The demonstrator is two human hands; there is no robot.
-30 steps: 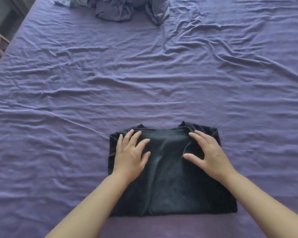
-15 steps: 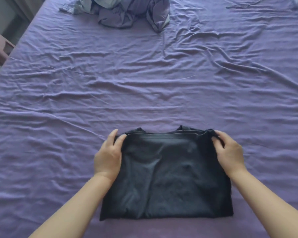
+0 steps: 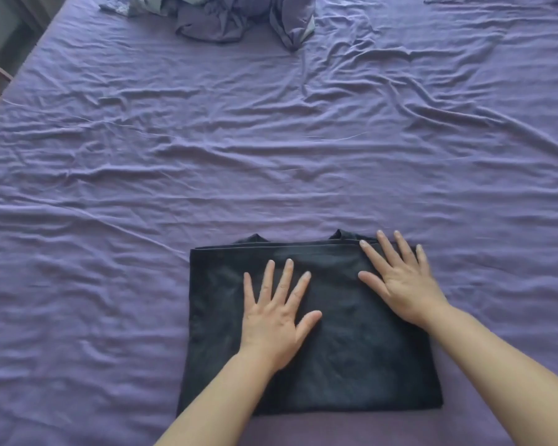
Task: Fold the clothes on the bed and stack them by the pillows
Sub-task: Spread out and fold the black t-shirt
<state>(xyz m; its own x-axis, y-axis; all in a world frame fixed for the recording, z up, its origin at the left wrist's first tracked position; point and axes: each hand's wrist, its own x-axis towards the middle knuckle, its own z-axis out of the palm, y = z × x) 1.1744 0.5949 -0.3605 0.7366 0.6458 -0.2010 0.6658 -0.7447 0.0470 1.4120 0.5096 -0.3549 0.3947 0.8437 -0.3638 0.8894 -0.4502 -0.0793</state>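
Folded dark garment (image 3: pixel 329 365), flat on purple sheet (image 3: pixel 110 284), near edge of bed. Left hand (image 3: pixel 276 320) and right hand (image 3: pixel 400 284) pressed flat on top, fingers straight and spread, grasping nothing. Far end: heap of unfolded clothes (image 3: pixel 226 20), well apart.

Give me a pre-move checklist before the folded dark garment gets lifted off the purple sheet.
1. Dark folded fabric garment lies flat as a rectangle: ok.
2. Far edge aligned: not ok, two small corners poke out beyond the fold.
3. Left hand flat on the garment, fingers spread: ok.
4. Right hand flat near the far right corner: ok.
5. Either hand gripping for a lift: not ok, neither grips.
6. Pillows as stacking spot: cannot tell, none in view; a crumpled pile of clothes lies at the far end.
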